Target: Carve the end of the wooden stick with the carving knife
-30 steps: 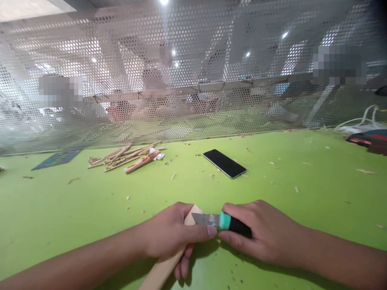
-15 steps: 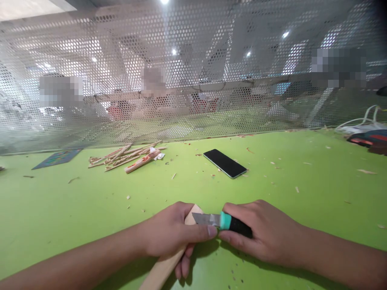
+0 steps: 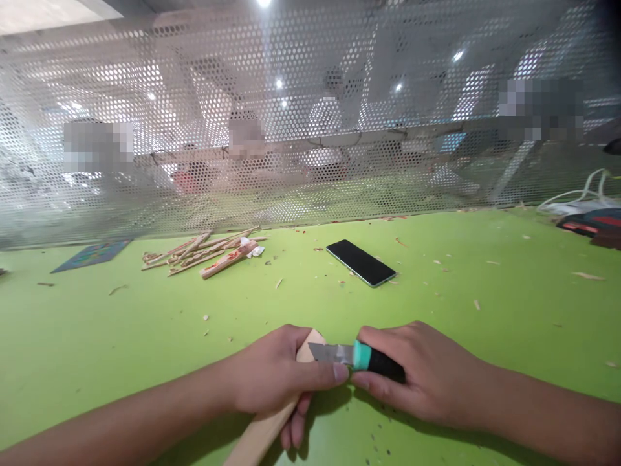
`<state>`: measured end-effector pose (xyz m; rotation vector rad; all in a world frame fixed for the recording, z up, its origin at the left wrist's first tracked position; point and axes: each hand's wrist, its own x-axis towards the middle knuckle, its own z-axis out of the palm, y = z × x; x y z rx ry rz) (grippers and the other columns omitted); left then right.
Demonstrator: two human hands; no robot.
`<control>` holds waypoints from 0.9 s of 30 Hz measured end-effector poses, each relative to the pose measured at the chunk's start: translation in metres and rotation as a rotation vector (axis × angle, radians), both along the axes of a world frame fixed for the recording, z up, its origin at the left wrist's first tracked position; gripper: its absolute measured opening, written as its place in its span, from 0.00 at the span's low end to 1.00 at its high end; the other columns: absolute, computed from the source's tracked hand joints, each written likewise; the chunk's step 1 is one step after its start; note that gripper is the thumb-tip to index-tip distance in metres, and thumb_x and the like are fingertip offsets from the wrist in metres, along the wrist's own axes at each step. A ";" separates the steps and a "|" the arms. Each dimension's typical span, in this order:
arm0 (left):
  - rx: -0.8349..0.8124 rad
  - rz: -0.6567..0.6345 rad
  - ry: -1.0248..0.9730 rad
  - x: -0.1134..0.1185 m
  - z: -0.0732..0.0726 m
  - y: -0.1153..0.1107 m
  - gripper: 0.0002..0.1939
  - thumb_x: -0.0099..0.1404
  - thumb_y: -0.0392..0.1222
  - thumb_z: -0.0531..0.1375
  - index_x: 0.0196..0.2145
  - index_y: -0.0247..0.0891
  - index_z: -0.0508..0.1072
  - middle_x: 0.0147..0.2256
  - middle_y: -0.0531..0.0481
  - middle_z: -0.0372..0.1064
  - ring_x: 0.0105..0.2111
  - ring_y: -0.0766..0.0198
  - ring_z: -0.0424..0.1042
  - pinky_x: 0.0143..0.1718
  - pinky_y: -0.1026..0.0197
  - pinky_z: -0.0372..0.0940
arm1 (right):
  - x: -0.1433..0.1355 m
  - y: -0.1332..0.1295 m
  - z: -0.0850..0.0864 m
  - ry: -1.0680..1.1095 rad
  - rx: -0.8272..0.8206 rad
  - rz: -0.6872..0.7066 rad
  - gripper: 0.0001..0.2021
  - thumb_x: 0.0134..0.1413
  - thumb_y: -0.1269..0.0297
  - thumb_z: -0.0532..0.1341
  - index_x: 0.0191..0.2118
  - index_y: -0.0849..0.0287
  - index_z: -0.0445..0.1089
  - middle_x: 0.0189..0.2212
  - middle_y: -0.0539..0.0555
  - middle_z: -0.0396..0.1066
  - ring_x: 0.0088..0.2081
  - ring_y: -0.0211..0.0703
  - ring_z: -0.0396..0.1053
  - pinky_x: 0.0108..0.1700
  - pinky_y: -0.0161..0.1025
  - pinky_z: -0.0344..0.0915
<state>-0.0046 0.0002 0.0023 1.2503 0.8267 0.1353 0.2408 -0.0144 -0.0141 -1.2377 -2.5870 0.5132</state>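
Note:
My left hand (image 3: 284,372) is wrapped round a pale strip of wood (image 3: 262,432), which slants from the bottom edge up to its tip between thumb and fingers. In my right hand (image 3: 427,372) is a utility knife (image 3: 383,364) with a black and teal handle. Its bare metal blade (image 3: 332,353) points left and lies across the wood near the tip. My left thumb reaches along just below the blade, close to the handle's teal end. The fingers beneath the wood are partly hidden.
A black smartphone (image 3: 361,262) lies beyond my hands. Carved wooden sticks (image 3: 208,252) with a crumpled white scrap are piled left of it, beside a flat patterned sheet (image 3: 92,255). Shavings dot the green table (image 3: 160,336). A perforated metal screen (image 3: 291,181) borders the back; cables (image 3: 582,194) lie right.
Both hands, the knife and the wood look almost unmoved. Behind the screen, a person in white now shows near the middle.

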 end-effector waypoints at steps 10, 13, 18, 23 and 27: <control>-0.008 -0.006 -0.002 -0.001 0.000 0.001 0.23 0.61 0.61 0.66 0.30 0.41 0.63 0.15 0.57 0.63 0.13 0.66 0.67 0.17 0.66 0.65 | 0.001 -0.002 0.000 -0.018 -0.006 -0.003 0.21 0.67 0.42 0.55 0.33 0.56 0.63 0.24 0.48 0.68 0.22 0.39 0.59 0.26 0.36 0.43; -0.015 0.001 -0.005 -0.001 0.000 0.001 0.23 0.60 0.60 0.67 0.30 0.40 0.64 0.16 0.56 0.64 0.13 0.66 0.67 0.17 0.66 0.65 | 0.000 -0.002 0.001 -0.019 -0.001 -0.008 0.21 0.67 0.43 0.55 0.33 0.55 0.62 0.24 0.48 0.68 0.22 0.39 0.58 0.26 0.36 0.42; -0.002 -0.010 0.019 -0.001 0.000 0.000 0.23 0.61 0.61 0.65 0.29 0.41 0.62 0.15 0.56 0.63 0.13 0.66 0.66 0.15 0.67 0.63 | -0.001 -0.003 0.001 -0.016 0.003 -0.015 0.21 0.67 0.42 0.54 0.33 0.56 0.63 0.24 0.48 0.69 0.22 0.39 0.59 0.26 0.36 0.42; -0.002 -0.003 0.017 -0.001 0.001 0.000 0.21 0.62 0.58 0.65 0.31 0.41 0.62 0.15 0.57 0.63 0.13 0.66 0.66 0.15 0.67 0.62 | -0.001 -0.001 -0.002 -0.018 0.004 -0.015 0.21 0.67 0.42 0.54 0.34 0.56 0.63 0.24 0.48 0.69 0.22 0.39 0.59 0.26 0.36 0.42; 0.001 -0.028 0.005 0.000 0.002 0.000 0.20 0.63 0.57 0.65 0.33 0.41 0.62 0.16 0.59 0.64 0.13 0.67 0.66 0.15 0.69 0.60 | 0.002 0.001 -0.003 -0.013 0.011 0.025 0.21 0.68 0.42 0.54 0.33 0.56 0.63 0.24 0.48 0.68 0.23 0.39 0.59 0.26 0.36 0.42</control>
